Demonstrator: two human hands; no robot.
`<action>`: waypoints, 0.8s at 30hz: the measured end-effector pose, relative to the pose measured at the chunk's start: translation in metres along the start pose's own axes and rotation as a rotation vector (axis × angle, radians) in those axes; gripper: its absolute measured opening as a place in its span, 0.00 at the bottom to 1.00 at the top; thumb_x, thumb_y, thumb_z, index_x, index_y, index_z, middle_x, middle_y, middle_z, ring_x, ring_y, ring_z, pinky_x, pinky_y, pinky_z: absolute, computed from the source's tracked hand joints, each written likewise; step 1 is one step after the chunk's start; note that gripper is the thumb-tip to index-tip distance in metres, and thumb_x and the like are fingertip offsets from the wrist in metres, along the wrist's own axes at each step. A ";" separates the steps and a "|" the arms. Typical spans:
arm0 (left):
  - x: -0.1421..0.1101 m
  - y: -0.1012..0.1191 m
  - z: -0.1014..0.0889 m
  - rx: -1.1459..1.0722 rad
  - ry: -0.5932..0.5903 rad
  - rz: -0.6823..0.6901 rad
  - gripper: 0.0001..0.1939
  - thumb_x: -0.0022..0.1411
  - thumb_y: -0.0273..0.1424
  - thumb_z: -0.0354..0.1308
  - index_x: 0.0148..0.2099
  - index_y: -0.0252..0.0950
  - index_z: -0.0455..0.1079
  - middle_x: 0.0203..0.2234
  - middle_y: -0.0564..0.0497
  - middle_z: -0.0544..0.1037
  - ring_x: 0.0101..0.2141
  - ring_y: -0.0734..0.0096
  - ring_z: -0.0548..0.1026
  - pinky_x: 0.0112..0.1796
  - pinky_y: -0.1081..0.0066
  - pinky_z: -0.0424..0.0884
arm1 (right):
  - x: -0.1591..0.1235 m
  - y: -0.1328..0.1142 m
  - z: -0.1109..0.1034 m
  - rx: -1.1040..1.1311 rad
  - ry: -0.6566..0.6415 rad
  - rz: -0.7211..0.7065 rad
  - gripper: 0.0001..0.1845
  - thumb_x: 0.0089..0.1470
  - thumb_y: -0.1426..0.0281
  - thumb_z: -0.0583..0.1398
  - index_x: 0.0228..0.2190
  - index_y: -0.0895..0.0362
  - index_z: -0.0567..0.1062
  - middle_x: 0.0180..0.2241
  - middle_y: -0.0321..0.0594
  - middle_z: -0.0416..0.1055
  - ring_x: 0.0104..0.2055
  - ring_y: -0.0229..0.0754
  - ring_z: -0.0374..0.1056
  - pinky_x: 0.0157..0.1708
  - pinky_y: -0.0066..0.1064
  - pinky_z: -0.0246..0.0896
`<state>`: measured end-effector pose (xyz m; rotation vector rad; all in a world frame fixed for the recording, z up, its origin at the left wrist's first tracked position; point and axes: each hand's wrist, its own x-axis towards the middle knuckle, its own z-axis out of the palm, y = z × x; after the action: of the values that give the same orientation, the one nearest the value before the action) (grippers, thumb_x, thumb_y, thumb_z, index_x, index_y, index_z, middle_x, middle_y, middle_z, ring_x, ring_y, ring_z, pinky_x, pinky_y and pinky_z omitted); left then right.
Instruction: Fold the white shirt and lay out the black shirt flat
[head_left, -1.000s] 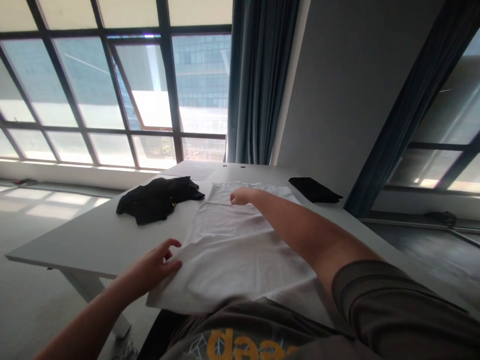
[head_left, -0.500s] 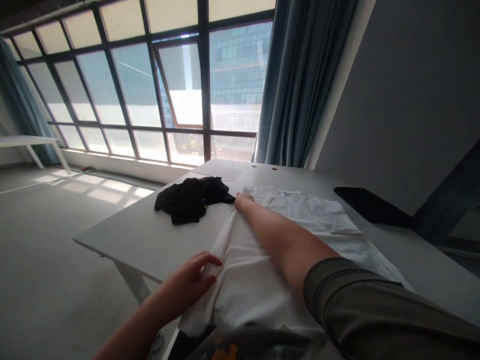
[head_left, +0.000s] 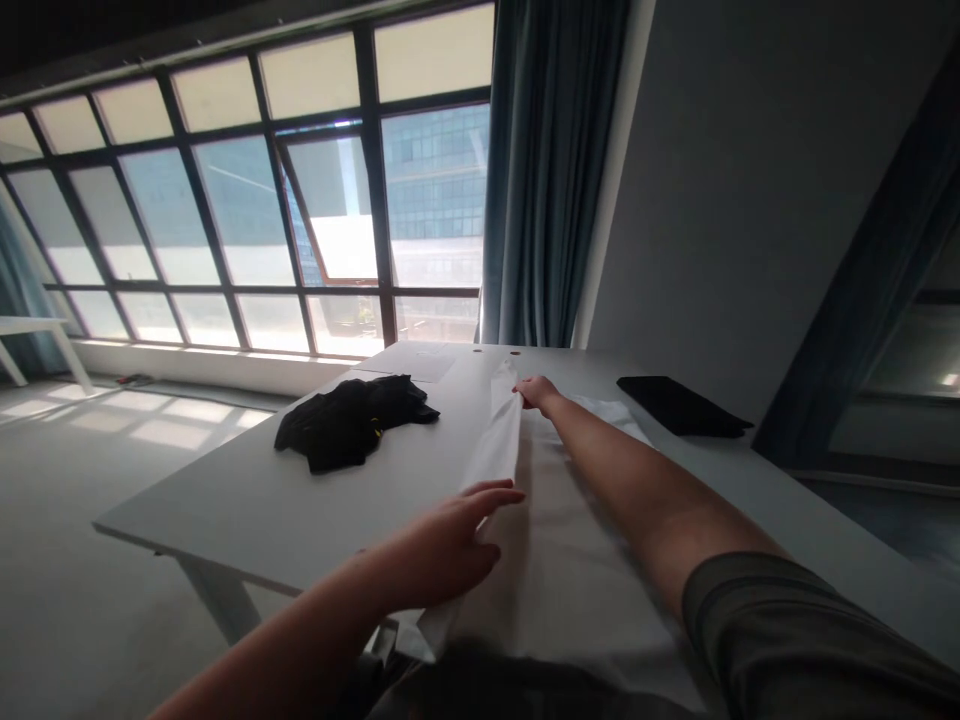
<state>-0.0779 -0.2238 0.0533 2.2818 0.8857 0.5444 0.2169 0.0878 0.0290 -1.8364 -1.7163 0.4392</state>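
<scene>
A large white cloth garment (head_left: 577, 570) lies over the near part of the table and runs towards its far side; its exact kind is not plain. My right hand (head_left: 536, 392) is closed on its far left edge, lifting that edge into a raised fold (head_left: 499, 430). Nearer to me, my left hand (head_left: 450, 545) rests against the same left edge, with thumb and forefinger apart. Its other fingers are partly hidden. My right forearm covers some of the garment.
A crumpled black garment (head_left: 349, 420) lies on the white table (head_left: 225, 500) at left. Towards the right edge is a folded black cloth (head_left: 679, 405). Behind the table hang blue curtains (head_left: 551, 200) beside large windows (head_left: 431, 200). Another white table (head_left: 34, 328) stands far left.
My right hand has raised the garment's left edge and carried it rightward, away from the black garment. My left hand has also moved right along with the edge. The view has shifted right.
</scene>
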 end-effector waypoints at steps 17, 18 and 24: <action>0.021 -0.067 0.047 0.559 -0.123 -0.083 0.28 0.84 0.38 0.58 0.79 0.40 0.70 0.80 0.36 0.63 0.78 0.40 0.63 0.75 0.41 0.62 | -0.029 0.074 0.012 -0.058 -0.115 0.023 0.37 0.59 0.77 0.67 0.69 0.61 0.80 0.74 0.55 0.71 0.78 0.57 0.65 0.77 0.39 0.56; 0.020 -0.067 0.044 0.540 -0.108 -0.073 0.27 0.84 0.38 0.58 0.78 0.40 0.72 0.79 0.37 0.65 0.75 0.42 0.67 0.74 0.43 0.64 | -0.028 0.073 0.012 -0.022 -0.114 0.028 0.37 0.58 0.78 0.67 0.69 0.60 0.80 0.74 0.54 0.72 0.78 0.57 0.65 0.76 0.38 0.57; 0.026 -0.052 0.029 0.587 0.003 -0.220 0.18 0.78 0.34 0.63 0.64 0.36 0.79 0.61 0.35 0.80 0.61 0.41 0.80 0.65 0.47 0.74 | -0.021 0.057 0.018 0.305 -0.099 0.036 0.45 0.60 0.79 0.63 0.77 0.62 0.69 0.65 0.55 0.80 0.63 0.53 0.80 0.61 0.37 0.75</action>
<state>-0.0675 -0.1864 0.0012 2.6372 1.4244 0.2013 0.2493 0.0706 -0.0229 -1.6493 -1.5811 0.7734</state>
